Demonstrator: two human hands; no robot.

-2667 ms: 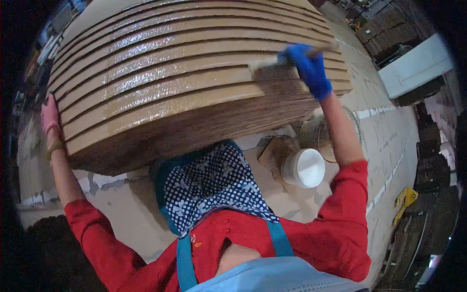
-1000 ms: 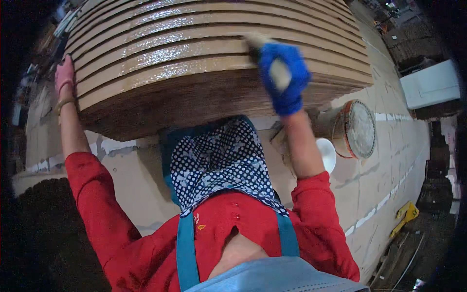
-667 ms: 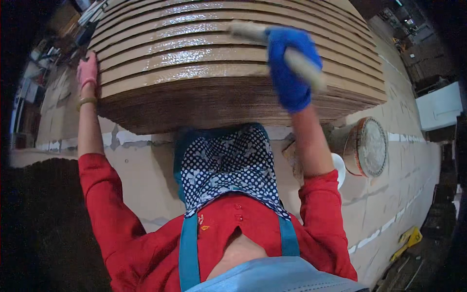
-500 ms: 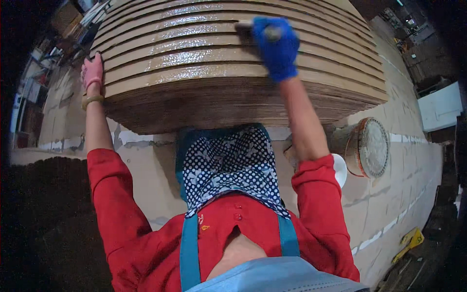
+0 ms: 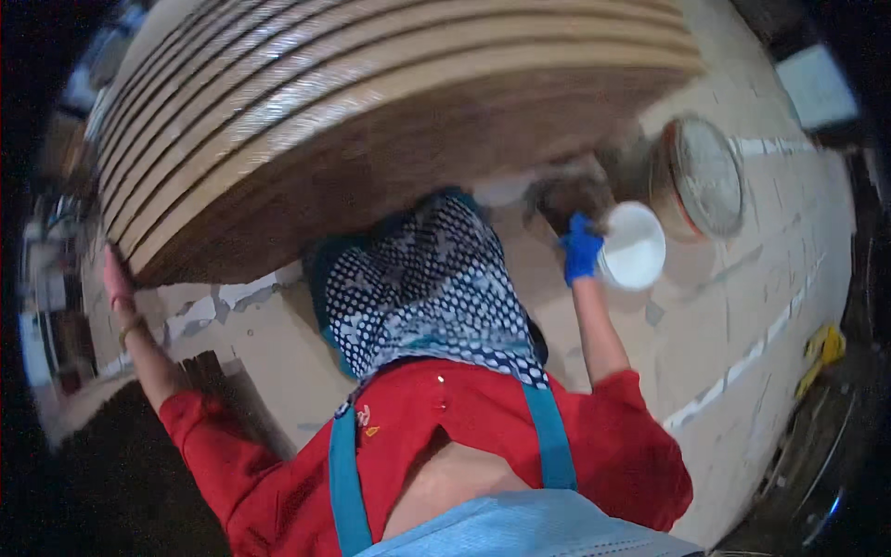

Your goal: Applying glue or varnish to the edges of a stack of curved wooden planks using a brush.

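A tall stack of brown cardboard sheets [image 5: 408,111] stands in front of me, its top sheets overlapping like steps with wet, shiny strips across them. My left hand [image 5: 116,278], in a pink glove, rests against the stack's near left corner, fingers stretched along the edge. Low on the right, my right hand [image 5: 582,251] in a blue glove is closed at the rim of a white bucket [image 5: 636,249]. It appears to grip a brush, mostly hidden and blurred, at the bucket's mouth.
Right of the white bucket stands a larger round drum [image 5: 710,176] with a pale top. A dark, blurred object [image 5: 571,190] lies beside the bucket under the stack. The floor [image 5: 733,306] has pale, worn lines. Something yellow [image 5: 821,353] lies at the far right.
My right hand has come down from the top of the stack to the white bucket, with the brush. The view has turned; my left hand stays at the stack's left corner.
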